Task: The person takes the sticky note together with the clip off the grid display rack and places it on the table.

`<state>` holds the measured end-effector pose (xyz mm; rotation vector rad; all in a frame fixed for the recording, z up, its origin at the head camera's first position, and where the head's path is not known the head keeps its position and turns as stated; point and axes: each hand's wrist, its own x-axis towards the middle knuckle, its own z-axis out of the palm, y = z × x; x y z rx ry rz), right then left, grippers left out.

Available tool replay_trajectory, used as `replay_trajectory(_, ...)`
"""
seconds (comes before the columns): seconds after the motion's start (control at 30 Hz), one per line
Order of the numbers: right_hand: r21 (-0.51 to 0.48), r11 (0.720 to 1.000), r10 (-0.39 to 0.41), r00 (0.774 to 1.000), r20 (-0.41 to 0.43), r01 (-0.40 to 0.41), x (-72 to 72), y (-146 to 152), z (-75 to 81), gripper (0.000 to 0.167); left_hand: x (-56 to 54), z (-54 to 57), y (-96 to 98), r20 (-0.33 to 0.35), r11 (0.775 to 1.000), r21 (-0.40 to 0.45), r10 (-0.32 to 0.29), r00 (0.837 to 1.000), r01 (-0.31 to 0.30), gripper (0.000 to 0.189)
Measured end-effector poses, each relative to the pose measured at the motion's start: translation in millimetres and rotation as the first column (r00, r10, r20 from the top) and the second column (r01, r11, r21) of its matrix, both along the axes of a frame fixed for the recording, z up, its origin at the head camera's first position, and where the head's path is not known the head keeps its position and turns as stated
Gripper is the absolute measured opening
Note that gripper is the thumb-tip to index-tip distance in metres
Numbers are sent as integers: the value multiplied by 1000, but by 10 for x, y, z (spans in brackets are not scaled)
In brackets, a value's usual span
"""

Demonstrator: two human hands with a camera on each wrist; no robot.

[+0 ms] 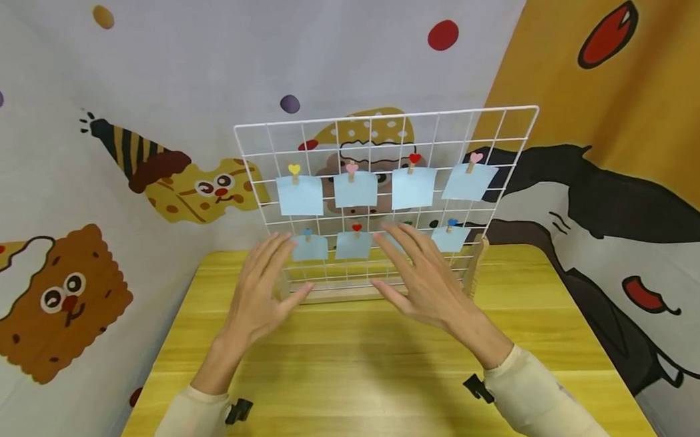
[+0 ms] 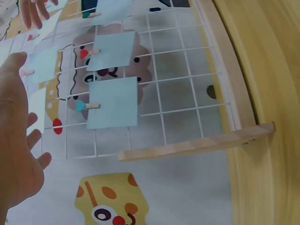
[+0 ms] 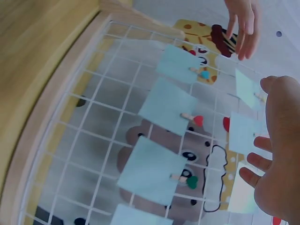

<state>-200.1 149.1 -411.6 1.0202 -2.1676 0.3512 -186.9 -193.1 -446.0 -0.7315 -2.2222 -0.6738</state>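
Note:
A white wire grid rack [image 1: 386, 117] stands on a wooden base [image 1: 343, 297]. Two rows of pale blue paper squares hang on it, such as this paper square [image 1: 300, 196], each held by a small wooden clip with a heart, like the yellow heart clip [image 1: 294, 170] and red heart clip [image 1: 414, 159]. In front of the rack's left part my left hand [image 1: 260, 287] is raised, fingers extended and thumb apart, holding nothing. Opposite it, my right hand [image 1: 420, 278] is held up the same way, also without anything in it, and covers much of one lower paper.
The rack stands at the back of a yellow wooden table [image 1: 347, 372]. Behind and beside hangs a cloth backdrop [image 1: 196, 61] with cartoon figures. At each sleeve cuff there is a black mount, the left mount [image 1: 239, 411] and the right mount [image 1: 478, 389].

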Motion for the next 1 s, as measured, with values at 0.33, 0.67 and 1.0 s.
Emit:
replay_trajectory(0.33,-118,983,142,990,-19,-143,-136,-252,242,66,-46,183,55,177,973,228,-17,984,-24,76)
replay_trajectory(0.67,-209,939,285,958,26,-273,-241,-483,458,66,-162,298,54,228,926,372,-31,973,-58,66)
replay_trajectory(1.0,-274,916,328,940,89,-294,-387,-677,609,62,-276,340,31,231,897,436,-41,972,-66,62)
